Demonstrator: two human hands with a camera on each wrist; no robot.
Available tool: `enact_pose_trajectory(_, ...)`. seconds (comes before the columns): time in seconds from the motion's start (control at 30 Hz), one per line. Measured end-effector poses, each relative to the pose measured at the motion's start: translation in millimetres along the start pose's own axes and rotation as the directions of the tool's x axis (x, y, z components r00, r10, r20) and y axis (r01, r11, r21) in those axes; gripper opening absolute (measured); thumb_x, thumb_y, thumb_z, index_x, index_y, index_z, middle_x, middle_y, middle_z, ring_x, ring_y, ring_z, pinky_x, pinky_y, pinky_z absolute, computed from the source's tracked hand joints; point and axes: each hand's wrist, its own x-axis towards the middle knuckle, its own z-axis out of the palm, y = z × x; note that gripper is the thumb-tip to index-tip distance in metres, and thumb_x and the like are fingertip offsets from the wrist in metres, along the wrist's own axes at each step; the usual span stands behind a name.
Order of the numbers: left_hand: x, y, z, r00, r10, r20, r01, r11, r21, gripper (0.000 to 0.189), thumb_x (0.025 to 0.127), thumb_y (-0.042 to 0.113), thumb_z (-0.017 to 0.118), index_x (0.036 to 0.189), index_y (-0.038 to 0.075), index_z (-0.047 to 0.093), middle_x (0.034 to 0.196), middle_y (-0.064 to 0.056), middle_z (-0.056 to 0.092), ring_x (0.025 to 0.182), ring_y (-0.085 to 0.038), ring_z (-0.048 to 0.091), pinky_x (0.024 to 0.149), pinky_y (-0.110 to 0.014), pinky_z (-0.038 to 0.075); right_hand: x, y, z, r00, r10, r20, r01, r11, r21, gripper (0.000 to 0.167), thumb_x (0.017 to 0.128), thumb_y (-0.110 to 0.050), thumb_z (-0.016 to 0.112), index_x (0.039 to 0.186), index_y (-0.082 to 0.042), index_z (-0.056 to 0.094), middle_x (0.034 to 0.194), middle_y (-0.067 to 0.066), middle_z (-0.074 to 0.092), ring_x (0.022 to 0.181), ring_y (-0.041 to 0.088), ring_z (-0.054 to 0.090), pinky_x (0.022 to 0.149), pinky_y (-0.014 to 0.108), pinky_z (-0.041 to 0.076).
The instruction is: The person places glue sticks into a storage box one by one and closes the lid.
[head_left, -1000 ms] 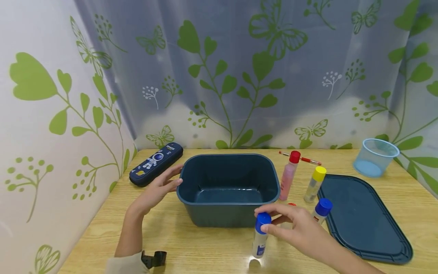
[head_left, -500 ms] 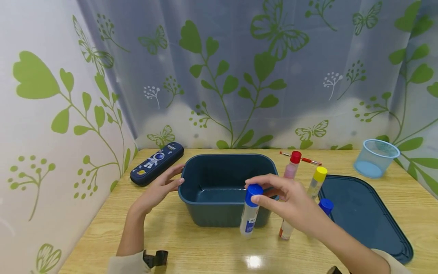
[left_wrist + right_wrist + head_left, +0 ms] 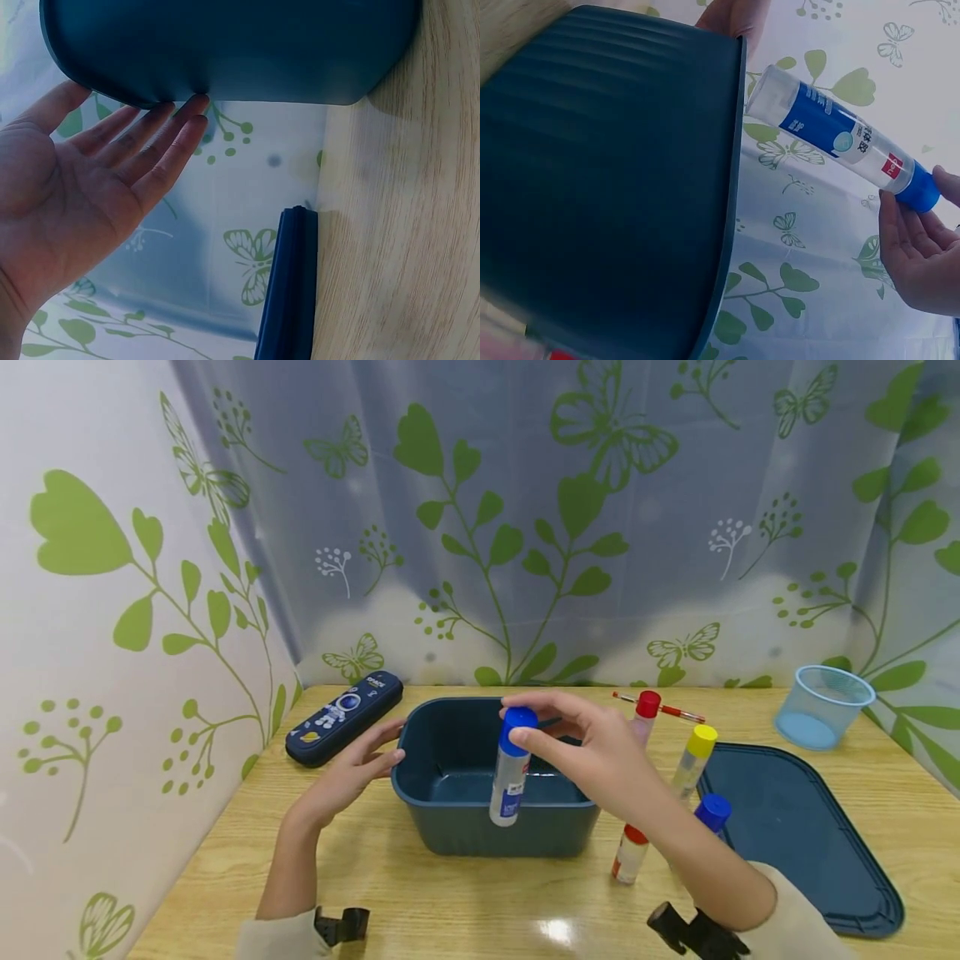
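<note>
My right hand point(image 3: 592, 752) pinches the blue cap of a clear glue bottle point(image 3: 512, 785) between thumb and fingers. The bottle hangs upright, raised to the front rim of a dark teal plastic bin point(image 3: 442, 831), which it overlaps in the head view. Seen from the right wrist, the bottle's base point(image 3: 772, 94) is close to the bin's rim point(image 3: 735, 165). My left hand point(image 3: 345, 781) rests its fingertips against the bin's left side. In the left wrist view its fingers point(image 3: 169, 161) are extended, touching the bin's wall point(image 3: 240, 52).
Right of the bin stand a pink bottle point(image 3: 648, 706), a yellow-capped bottle point(image 3: 697, 752), a blue-capped bottle point(image 3: 712, 812) and a red-capped bottle point(image 3: 630, 856). Beyond them lie a teal lid point(image 3: 795, 835), a mesh cup point(image 3: 817, 714) and a red pen point(image 3: 682, 714). A pencil case point(image 3: 345, 718) lies left.
My right hand has lifted the glue bottle from low over the table, moving it up and left to the bin's front rim. The left hand has stayed at the bin's side.
</note>
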Motion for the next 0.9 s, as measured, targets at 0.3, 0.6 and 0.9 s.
enact_pose_trajectory(0.3, -0.7, -0.4, -1.2, 1.0, 0.001, 0.001, -0.001, 1.0, -0.005, 0.055, 0.097, 0.024, 0.049, 0.144, 0.006, 0.026, 0.145, -0.019, 0.025, 0.124, -0.035, 0.037, 0.097, -0.047, 0.036, 19.7, -2, 14, 0.998, -0.008, -0.065, 0.008, 1.0, -0.004, 0.03, 0.086, -0.017, 0.066, 0.115, -0.011, 0.063, 0.097, 0.001, 0.062, 0.086, 0.014, 0.058, 0.076, 0.032, 0.05)
enact_pose_trajectory(0.6, -1.2, -1.1, -1.7, 1.0, -0.004, -0.001, 0.004, 1.0, -0.01, 0.055, 0.097, 0.025, 0.049, 0.144, 0.007, 0.026, 0.145, -0.018, 0.025, 0.125, -0.035, 0.035, 0.098, -0.048, 0.034, 36.5, 7, 32, 0.997, 0.031, -0.066, -0.028, 0.998, 0.05, 0.03, 0.087, -0.023, 0.065, 0.116, -0.014, 0.063, 0.1, 0.0, 0.063, 0.085, 0.013, 0.061, 0.073, 0.03, 0.051)
enact_pose_trajectory(0.9, 0.9, -1.1, 0.7, 1.0, 0.005, 0.002, -0.005, 1.0, -0.029, 0.054, 0.097, 0.024, 0.049, 0.144, 0.007, 0.027, 0.145, -0.018, 0.027, 0.125, -0.035, 0.035, 0.097, -0.048, 0.034, 47.3, 26, 52, 0.998, 0.05, -0.036, -0.046, 0.996, 0.081, 0.029, 0.087, -0.022, 0.065, 0.114, -0.012, 0.064, 0.095, 0.001, 0.064, 0.077, 0.013, 0.064, 0.071, 0.032, 0.052)
